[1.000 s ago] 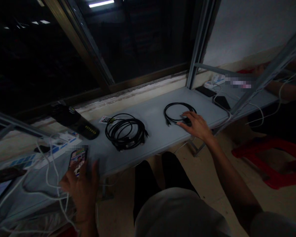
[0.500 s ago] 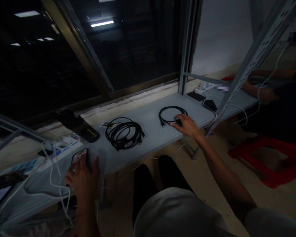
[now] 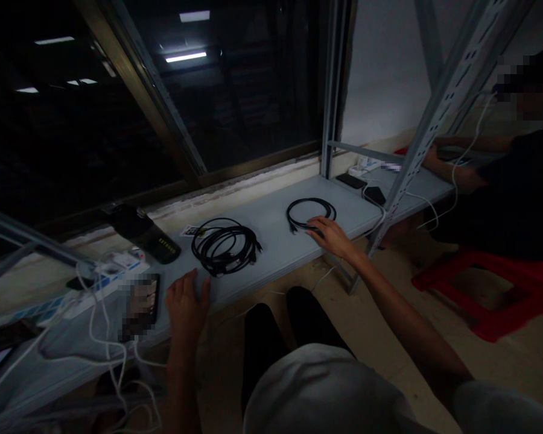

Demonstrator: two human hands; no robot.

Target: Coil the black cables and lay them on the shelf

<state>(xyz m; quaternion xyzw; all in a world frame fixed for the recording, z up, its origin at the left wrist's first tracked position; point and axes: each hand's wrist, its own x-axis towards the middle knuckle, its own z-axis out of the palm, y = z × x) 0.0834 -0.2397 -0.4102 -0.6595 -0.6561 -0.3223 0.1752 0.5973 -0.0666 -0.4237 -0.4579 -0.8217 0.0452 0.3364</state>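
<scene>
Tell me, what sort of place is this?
Probably a shared indoor workspace, though its exact purpose is unclear. The clues are a long grey bench between slotted metal uprights, coiled black cables lying on it, and a red plastic stool farther along.

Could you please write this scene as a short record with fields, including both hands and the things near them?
Left hand: open, between the phone and the larger cable coil
Right hand: at the near side of the smaller cable coil; grip unclear
Cable colour: black, both coils
Surface: grey table
Beyond the phone: power strip, dark bottle
Far right: another person, red stool
Light: dim
</scene>
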